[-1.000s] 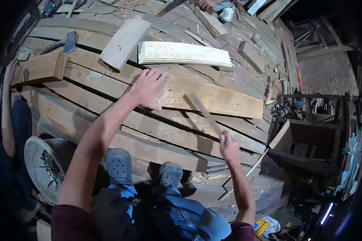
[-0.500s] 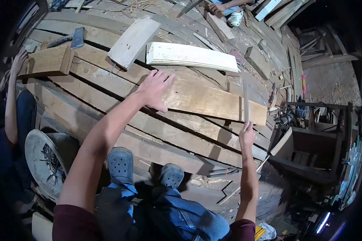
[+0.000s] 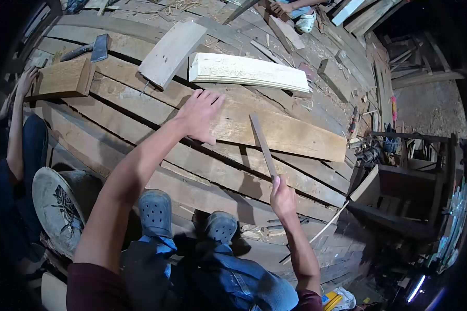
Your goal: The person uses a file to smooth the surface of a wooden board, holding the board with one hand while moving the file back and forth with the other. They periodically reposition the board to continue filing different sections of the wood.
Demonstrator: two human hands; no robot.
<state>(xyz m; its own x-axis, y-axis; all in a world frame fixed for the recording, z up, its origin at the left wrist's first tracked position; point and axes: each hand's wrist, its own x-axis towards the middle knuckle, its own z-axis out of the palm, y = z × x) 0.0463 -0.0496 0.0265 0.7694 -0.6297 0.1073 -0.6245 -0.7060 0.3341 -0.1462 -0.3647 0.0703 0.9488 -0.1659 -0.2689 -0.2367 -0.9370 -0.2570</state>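
A pale wooden board [image 3: 301, 135] lies across the slats in front of me. My left hand [image 3: 200, 116] bears down on its left part, fingers toward the far edge and thumb at the near edge, gripping across its width. My right hand [image 3: 283, 197] is closed round the lower end of a long, flat, grey file-like metal bar [image 3: 263, 145]. The bar slants up and to the left, its far end overlapping the middle of the board in this view. Just beyond the board lies a white-painted wood block [image 3: 249, 72], and left of that a weathered plank [image 3: 172, 54].
A hatchet [image 3: 99, 49] lies far left near a thick wood block [image 3: 62, 78], where another person's hand [image 3: 27, 80] rests. A bucket of nails [image 3: 62, 207] stands lower left. Another person's hand [image 3: 281, 8] is at the top. A wooden frame [image 3: 399, 192] stands at right.
My right hand has moved left and toward me, carrying the metal bar from the board's right end to its middle. The bar now tilts left. My left hand stays in place.
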